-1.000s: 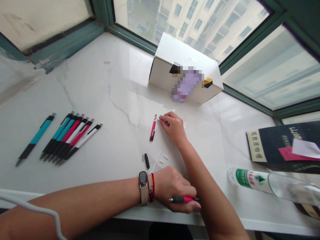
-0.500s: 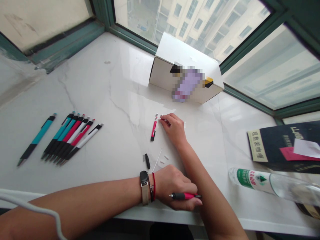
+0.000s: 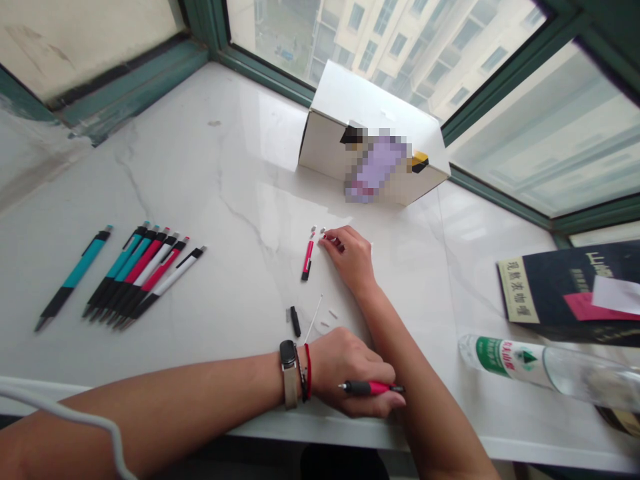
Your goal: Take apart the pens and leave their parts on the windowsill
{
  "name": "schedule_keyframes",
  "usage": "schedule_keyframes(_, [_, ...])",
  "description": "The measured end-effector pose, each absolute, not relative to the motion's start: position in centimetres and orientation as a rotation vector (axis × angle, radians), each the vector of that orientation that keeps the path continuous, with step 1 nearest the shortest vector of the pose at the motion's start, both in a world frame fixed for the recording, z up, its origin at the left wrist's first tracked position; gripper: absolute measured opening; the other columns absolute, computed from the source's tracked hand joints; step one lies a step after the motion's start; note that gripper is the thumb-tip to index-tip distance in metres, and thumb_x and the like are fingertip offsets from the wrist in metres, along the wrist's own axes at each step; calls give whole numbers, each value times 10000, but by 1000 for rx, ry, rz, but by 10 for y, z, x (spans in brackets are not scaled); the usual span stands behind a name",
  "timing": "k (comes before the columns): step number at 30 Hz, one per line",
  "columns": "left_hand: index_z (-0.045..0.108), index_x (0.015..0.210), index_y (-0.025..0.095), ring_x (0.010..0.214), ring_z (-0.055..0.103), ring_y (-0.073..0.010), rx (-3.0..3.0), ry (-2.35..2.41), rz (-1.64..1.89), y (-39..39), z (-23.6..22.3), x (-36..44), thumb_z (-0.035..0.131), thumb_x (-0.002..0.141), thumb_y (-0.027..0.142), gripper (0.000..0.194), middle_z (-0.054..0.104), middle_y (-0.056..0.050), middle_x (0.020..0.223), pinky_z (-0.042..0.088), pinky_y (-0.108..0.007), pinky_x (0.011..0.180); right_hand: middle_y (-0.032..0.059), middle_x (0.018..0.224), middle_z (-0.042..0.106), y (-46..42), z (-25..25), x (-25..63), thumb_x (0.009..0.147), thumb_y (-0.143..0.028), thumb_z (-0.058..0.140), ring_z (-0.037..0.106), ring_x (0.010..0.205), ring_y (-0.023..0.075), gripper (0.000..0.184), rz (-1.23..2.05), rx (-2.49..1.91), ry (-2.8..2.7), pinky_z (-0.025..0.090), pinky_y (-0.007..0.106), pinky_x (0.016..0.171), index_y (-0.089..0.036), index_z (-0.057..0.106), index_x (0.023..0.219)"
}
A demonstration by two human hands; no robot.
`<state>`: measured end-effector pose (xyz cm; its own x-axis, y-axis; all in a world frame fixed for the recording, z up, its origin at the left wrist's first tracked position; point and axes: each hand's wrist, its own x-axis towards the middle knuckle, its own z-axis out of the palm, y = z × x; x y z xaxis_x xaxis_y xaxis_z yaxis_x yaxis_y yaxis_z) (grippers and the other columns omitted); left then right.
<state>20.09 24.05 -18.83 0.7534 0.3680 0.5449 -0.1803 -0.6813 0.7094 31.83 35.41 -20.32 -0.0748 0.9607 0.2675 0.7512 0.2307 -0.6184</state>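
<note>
Right hand [image 3: 353, 257] in close, fingertips masking whatever sits in that grip: can't call it! Down low, the left hand [image 3: 350, 370] covers part of the red pen [image 3: 367, 387], and the thin white rod [image 3: 314, 319] loses its lower end at the wrist. Silvery bits [image 3: 313, 229] up top, too tiny to name! Pixels blur the purple patch [image 3: 377, 167]; the bottle [image 3: 520, 363], dark box [image 3: 560, 287] and pale cable [image 3: 65, 413] all run out of frame!

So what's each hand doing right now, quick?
Left hand: closed around a red-and-black pen.
Right hand: fingers curled by tiny silver parts; can't tell if it's holding anything.
</note>
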Motion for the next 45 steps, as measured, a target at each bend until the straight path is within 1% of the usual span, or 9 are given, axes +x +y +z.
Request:
schedule_keyframes(7, [451,623,214,492,500,-99,2006,218,813,246,-185,197,469,928,413,365,531,17,548,320,-261,475,53,888,674,339,-200,329,870,-385,654,589,737,160,244,519,-1621,-1672,501,303,735,-190,683,1015])
schedule_keyframes(13, [510,706,191,524,458,-91,1320,644,873,258,-181,199,396,989,439,393,499,24,586,364,-233,505,16,688,599,300,-197,350,928,-593,474,491,544,127,440,694,-1654,-1202,402,254,502,-192,599,797])
schedule_keyframes(19, [529,799,189,410,384,-61,854,779,928,268,-184,208,411,956,570,428,489,55,561,279,-193,377,12,551,467,286,-193,349,907,-764,223,468,516,143,650,968,-1501,-1217,452,291,546,-231,406,581])
schedule_keyframes(22, [533,814,189,401,397,-56,849,764,970,269,-185,209,422,954,570,421,499,55,569,295,-191,380,5,528,452,282,-188,344,841,-835,263,497,503,150,660,1121,-1408,-1263,461,293,527,-239,376,580])
schedule_keyframes(26, [511,758,190,417,420,-61,878,767,1002,269,-186,209,420,963,549,424,490,51,565,307,-193,392,-28,510,469,277,-180,336,875,-713,441,498,406,123,547,1314,-1373,-1263,401,247,436,-226,421,627])
schedule_keyframes(29, [492,749,190,428,428,-61,904,756,990,269,-186,208,412,972,533,416,488,49,576,310,-193,397,-39,490,438,277,-176,333,902,-642,457,477,395,116,510,1294,-1363,-1227,381,238,433,-224,413,613])
schedule_keyframes(33, [488,865,203,413,408,-57,871,705,977,270,-184,208,409,979,515,342,500,64,598,313,-188,399,-32,507,374,282,-179,336,900,-588,475,415,460,120,515,1132,-1369,-1161,377,260,472,-233,332,554])
schedule_keyframes(41, [455,952,225,412,412,-63,802,698,1025,270,-184,209,318,995,533,340,527,62,638,309,-188,392,-55,527,241,291,-182,350,881,-432,517,287,459,111,449,1065,-1095,-870,263,256,431,-237,260,569])
schedule_keyframes(45, [435,844,216,413,413,-56,819,738,1016,269,-183,209,337,1003,482,326,514,60,641,312,-195,401,-55,527,254,290,-178,355,863,-388,547,311,467,102,430,1112,-1011,-766,260,242,436,-220,287,564])
